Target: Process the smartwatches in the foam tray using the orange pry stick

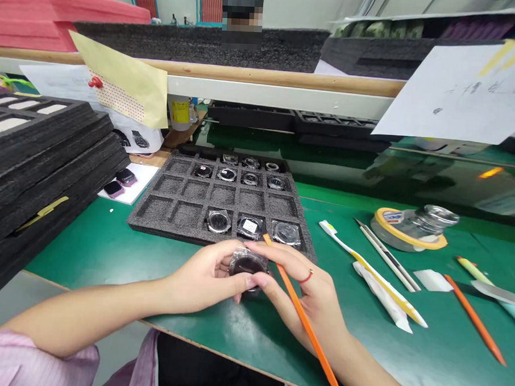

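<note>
Both hands meet over the green mat near the front edge. My left hand [206,276] is closed around a small dark round watch case in a clear wrapper [248,265]. My right hand [307,289] pinches the same wrapped case with thumb and fingertips and also holds a long orange stick [307,326], which runs back along the wrist. Just beyond the hands lies a grey foam tray [175,212] with square pockets; several pockets at its near right and far rows hold wrapped watch cases [219,221].
A stack of black foam trays [41,166] fills the left side. On the mat to the right lie a toothbrush [365,266], thin sticks [387,255], another orange stick [476,319], a tape roll with a glass jar [413,225]. A shelf rail [266,77] runs overhead.
</note>
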The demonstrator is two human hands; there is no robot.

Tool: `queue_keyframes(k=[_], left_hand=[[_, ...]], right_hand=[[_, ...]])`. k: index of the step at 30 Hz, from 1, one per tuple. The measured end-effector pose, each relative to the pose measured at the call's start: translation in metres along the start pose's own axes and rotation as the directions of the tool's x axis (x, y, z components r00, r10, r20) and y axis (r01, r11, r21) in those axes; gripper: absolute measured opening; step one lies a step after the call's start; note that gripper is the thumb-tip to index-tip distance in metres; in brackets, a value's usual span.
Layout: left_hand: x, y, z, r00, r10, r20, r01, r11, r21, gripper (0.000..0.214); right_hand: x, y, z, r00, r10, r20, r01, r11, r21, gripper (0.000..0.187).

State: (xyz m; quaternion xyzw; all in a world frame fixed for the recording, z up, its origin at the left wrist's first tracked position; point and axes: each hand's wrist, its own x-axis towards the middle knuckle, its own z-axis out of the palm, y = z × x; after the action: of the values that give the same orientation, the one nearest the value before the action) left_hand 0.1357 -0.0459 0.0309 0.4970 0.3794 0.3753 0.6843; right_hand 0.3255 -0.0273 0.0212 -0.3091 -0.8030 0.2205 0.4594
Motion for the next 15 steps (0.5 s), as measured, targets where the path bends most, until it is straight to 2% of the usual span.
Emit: queue_keyframes(k=[3, 5, 9, 12, 15], left_hand=[[-0.001, -0.001, -0.001, 0.993, -0.042, 0.11, 0.055, 0.991, -0.119, 0.055], [-0.001, -0.004, -0.001, 0.988, -0.074, 0.133, 0.103, 0.97, -0.221, 0.062], [0.002, -0.011, 0.001, 0.983, -0.093, 0.16, 0.144, 0.926, -0.348, 0.05], [0.004, -0.014, 0.002, 0.967, -0.066, 0.247, 0.165, 0.9, -0.405, 0.047], [0.005, -0.014, 0.001, 0.962, -0.03, 0.272, 0.15, 0.89, -0.43, 0.048]], right_hand=[[0.002, -0.003, -0.001, 0.994, 0.068, -0.082, -0.062, 0.995, 0.073, 0.015], [0.003, -0.004, -0.003, 0.985, 0.143, -0.095, -0.13, 0.983, 0.129, 0.01], [0.005, -0.006, -0.006, 0.97, 0.229, -0.083, -0.208, 0.956, 0.208, 0.006], [0.004, -0.006, -0.007, 0.948, 0.319, -0.014, -0.3, 0.904, 0.305, 0.01], [0.004, -0.006, -0.008, 0.904, 0.404, 0.14, -0.42, 0.781, 0.461, 0.021]])
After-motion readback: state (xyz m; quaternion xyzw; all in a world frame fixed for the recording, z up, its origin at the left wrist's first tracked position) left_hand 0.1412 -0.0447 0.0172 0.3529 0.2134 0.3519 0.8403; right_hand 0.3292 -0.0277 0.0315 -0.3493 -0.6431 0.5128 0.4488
